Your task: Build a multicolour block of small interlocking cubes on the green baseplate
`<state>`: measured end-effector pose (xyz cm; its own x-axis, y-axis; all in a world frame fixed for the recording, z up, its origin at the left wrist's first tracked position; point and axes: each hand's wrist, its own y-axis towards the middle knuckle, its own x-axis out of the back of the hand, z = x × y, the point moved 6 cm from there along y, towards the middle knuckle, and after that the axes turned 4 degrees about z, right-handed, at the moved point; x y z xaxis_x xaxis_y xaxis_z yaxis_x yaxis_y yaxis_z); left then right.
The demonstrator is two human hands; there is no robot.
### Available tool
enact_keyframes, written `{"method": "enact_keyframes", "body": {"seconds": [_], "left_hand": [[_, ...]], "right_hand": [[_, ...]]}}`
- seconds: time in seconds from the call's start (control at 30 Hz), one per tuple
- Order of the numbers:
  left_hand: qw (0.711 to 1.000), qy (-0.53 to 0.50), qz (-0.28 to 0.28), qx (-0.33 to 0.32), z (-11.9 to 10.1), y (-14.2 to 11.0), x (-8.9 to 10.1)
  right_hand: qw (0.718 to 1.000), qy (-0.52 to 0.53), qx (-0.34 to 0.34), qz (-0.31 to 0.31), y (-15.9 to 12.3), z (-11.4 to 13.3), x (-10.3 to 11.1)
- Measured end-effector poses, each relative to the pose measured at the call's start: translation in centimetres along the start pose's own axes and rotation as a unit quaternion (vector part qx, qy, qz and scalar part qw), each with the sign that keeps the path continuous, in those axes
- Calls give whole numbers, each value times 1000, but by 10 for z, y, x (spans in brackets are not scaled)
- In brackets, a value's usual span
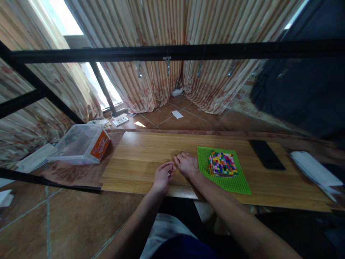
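My left hand is over the front part of the wooden board, its fingers curled together. A tiny pale spot shows between them, too small to name. Close beside it, my right hand rests palm down on the board, fingers forward and slightly bent, with nothing visible in them. Right of that hand lies a green studded baseplate, almost touching the wrist. On the baseplate stands a block of many-coloured toy bricks, stacked into a box shape.
A black phone lies on the board's right part, with white papers beyond. At left sits a clear plastic bin with an orange label. A black metal rail crosses ahead, before striped curtains.
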<state>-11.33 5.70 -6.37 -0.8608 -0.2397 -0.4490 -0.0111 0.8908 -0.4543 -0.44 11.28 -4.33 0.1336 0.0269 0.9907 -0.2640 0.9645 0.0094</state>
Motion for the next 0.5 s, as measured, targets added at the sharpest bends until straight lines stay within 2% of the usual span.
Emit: {"method": "enact_keyframes", "body": {"seconds": [0.2,0.5], "left_hand": [[1000,-9,15,-2,2,6,-6],[999,-31,14,27,4,11,-5]], "right_hand": [[1000,15,-8,-13,1,-2,1],[994,63,-54,-76,2,-11,3]]}}
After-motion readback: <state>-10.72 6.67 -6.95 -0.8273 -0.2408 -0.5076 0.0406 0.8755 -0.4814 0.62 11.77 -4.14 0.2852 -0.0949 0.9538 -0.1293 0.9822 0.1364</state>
